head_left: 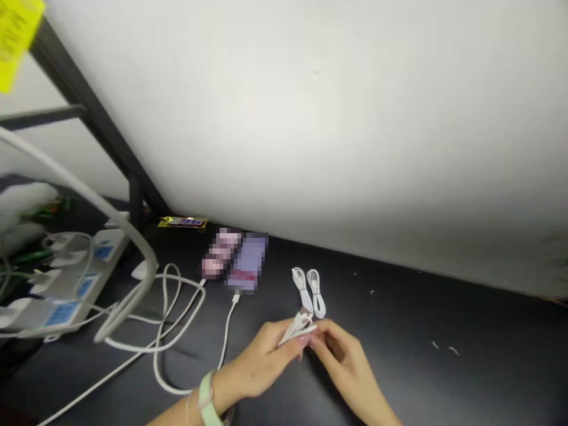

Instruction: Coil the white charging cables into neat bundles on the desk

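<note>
Hands [261, 361] nearly touching — pinching cable [298, 326].

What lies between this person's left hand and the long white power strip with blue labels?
Loops of white cable, plus the white lead to the blurred purple rectangle, lie between the left hand and the power strip in the head view.

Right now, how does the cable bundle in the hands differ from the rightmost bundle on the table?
The held bundle is in the left hand; the rightmost bundle lies on the table. Fingers partly hide the held bundle; the rightmost bundle's elongated coil shows almost fully. Both are white.
</note>
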